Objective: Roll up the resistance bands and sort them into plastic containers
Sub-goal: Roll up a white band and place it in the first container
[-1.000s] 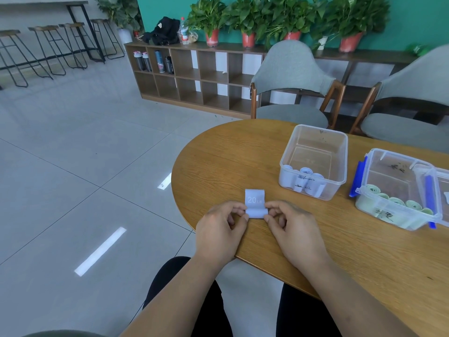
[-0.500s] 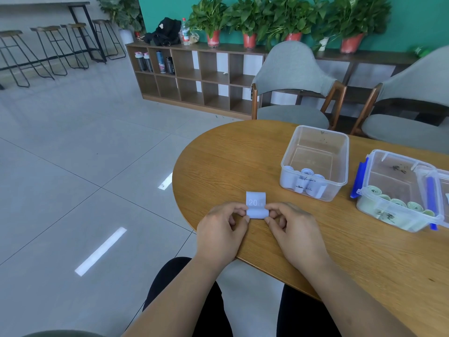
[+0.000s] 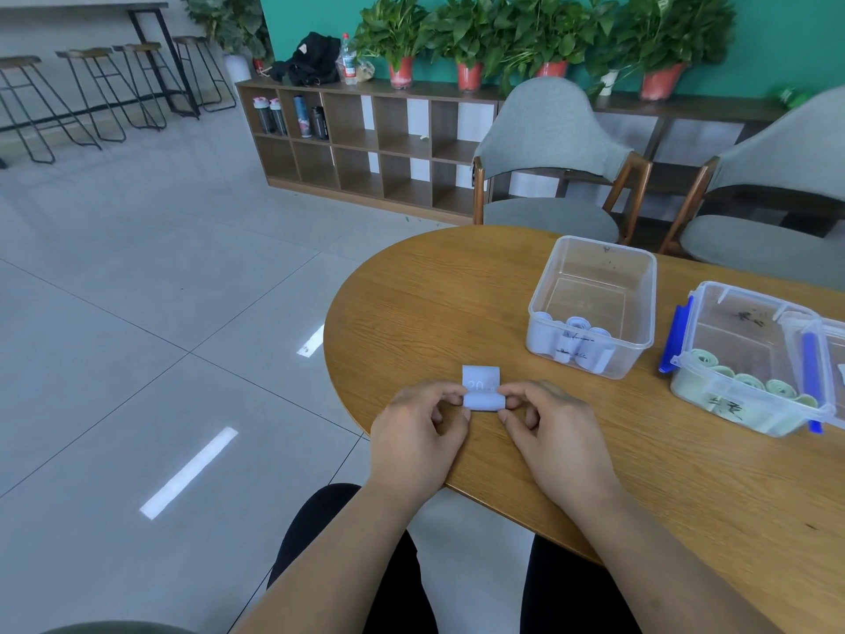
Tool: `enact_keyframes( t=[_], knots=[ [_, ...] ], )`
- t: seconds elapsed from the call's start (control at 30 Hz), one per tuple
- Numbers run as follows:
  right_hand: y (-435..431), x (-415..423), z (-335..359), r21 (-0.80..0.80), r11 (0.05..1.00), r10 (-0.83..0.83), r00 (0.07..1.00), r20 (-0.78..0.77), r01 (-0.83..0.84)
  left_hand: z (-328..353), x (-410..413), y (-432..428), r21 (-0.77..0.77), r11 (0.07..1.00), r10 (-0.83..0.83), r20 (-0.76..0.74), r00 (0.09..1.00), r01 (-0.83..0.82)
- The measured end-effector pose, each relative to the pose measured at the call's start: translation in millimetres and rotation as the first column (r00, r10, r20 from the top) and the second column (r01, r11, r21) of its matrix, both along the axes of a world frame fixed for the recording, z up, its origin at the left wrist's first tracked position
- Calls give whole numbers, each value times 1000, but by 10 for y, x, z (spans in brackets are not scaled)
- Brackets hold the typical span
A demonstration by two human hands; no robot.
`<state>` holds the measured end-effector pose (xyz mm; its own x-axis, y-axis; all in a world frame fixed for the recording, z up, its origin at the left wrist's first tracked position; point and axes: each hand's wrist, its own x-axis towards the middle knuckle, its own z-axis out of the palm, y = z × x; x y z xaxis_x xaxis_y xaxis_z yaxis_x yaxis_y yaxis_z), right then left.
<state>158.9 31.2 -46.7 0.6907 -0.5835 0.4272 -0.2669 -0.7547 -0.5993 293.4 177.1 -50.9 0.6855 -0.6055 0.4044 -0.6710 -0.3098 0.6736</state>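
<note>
Two hands pinch a half-rolled pale blue band at the near edge of the counter.

The band point(image 3: 482, 393) lies on the counter point(image 3: 434, 304) with its rolled part toward the person and a flat tail marked "20" pointing away. The left hand point(image 3: 418, 443) has its grip pinching the roll's left end between thumb and curled fingers. The right hand point(image 3: 555, 443) pinches the right end the same way. Further right and well apart from the hands stands an open clear box point(image 3: 599, 245), with blue rolls point(image 3: 577, 343) bunched against its near wall. Just beside it, further right, a second box point(image 3: 740, 292) with blue clips holds green rolls point(image 3: 750, 382) along its near side.
</note>
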Motion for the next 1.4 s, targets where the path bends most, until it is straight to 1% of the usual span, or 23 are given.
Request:
enact_keyframes(
  t=[0.2,0.5,0.7,0.8,1.07,1.2,1.3,1.4],
  knots=[
    [6,-6,10,47,999,1,1000,19,-2,8,0,6,-10,1000,-5,-38,999,5],
    [18,-5,12,8,1000,3,1000,18,-3,2,-6,3,0,1000,-2,-2,1000,2],
    [9,-13,11,31,999,8,1000,16,-9,2,7,9,-14,1000,-7,-23,1000,6],
    [17,-18,27,70,997,17,1000,26,-19,-1,4,7,-26,1000,-7,-38,999,6],
    [18,-14,31,79,997,7,1000,26,-9,-17,7,9,-24,1000,-9,-11,1000,9],
    [18,-6,22,72,997,-3,1000,28,1,-14,5,9,-9,1000,1,9,1000,-1],
    [15,-1,16,24,1000,-20,1000,16,19,-11,13,13,1,1000,-17,-1,1000,17],
    [18,11,3,-15,1000,-17,1000,-24,16,-26,20,21,13,999,-42,37,998,41]
  ],
)
